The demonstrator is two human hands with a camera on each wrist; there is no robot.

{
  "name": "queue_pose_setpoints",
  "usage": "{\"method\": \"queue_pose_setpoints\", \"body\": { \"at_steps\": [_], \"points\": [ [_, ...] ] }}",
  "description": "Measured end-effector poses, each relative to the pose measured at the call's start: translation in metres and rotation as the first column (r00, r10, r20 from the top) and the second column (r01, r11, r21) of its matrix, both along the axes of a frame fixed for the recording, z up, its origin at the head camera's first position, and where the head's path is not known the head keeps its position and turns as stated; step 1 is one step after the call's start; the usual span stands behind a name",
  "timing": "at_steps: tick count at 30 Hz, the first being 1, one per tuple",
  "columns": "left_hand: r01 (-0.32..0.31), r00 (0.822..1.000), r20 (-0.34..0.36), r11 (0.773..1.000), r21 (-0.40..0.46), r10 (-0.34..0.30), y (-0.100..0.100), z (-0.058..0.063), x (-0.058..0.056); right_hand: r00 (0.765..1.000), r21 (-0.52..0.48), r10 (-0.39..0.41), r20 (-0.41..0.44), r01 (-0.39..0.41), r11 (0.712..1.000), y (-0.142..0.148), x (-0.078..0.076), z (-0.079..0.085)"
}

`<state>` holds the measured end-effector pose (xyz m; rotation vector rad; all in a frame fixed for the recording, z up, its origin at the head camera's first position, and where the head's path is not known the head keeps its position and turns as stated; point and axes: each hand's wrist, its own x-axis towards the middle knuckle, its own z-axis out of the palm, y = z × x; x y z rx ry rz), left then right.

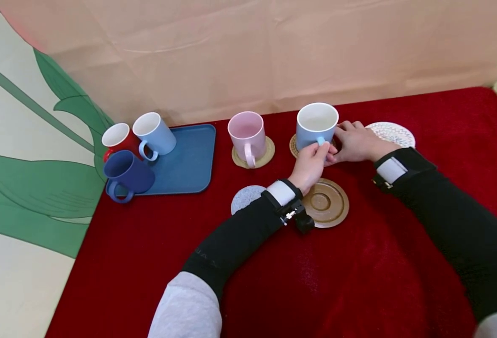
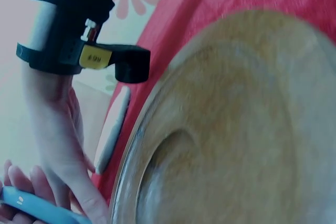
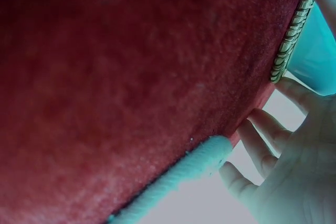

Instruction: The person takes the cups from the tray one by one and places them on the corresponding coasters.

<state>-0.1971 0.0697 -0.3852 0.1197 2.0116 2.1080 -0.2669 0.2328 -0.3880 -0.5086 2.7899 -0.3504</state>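
Note:
A light blue mug (image 1: 305, 134) with a white inside stands on a round woven coaster (image 1: 293, 146). My left hand (image 1: 309, 165) pinches the mug's handle (image 2: 39, 206) between thumb and fingers. At the mug's right side, my right hand (image 1: 354, 142) holds the rim of the woven coaster, thumb at the near side and index finger at the far side. Its other fingers (image 3: 257, 148) spread out over the red cloth in the right wrist view. Below my left wrist lies a brown wooden coaster (image 1: 335, 206), large in the left wrist view.
A pink mug (image 1: 252, 143) stands on a tan coaster (image 1: 269, 152). On the left, a blue tray (image 1: 193, 159) carries a light blue mug (image 1: 164, 138), a red mug (image 1: 131, 142) and a dark blue mug (image 1: 138, 176). My left forearm partly covers a grey coaster (image 1: 244, 197). A white patterned coaster (image 1: 394, 133) lies right.

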Motion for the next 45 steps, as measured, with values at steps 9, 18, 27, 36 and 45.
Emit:
{"method": "queue_pose_setpoints", "body": {
  "at_steps": [9, 18, 27, 36, 45],
  "points": [
    [0.068, 0.998, 0.014, 0.998, 0.0, -0.068, -0.003, 0.003, -0.004, 1.0, -0.006, -0.006, 0.004, 0.006, 1.0, 0.002, -0.001, 0.001],
    [0.098, 0.981, -0.131, 0.953, -0.288, -0.14, -0.024, 0.003, -0.005, 1.0, -0.018, -0.009, 0.018, 0.009, 1.0, -0.001, 0.001, -0.001],
    [0.265, 0.926, -0.101, 0.815, -0.515, -0.365, -0.088, 0.017, 0.013, 1.0, -0.016, -0.004, 0.02, 0.005, 1.0, -0.003, -0.002, 0.0],
    [0.238, 0.891, -0.149, 0.721, -0.65, -0.428, -0.164, 0.018, 0.027, 0.999, -0.012, 0.031, 0.03, -0.031, 0.999, 0.001, -0.004, -0.001],
    [0.118, 0.904, -0.198, 0.666, -0.737, -0.379, -0.234, 0.036, 0.04, 0.992, 0.06, 0.113, -0.059, -0.11, 0.992, 0.016, 0.011, 0.001]
  ]
}}
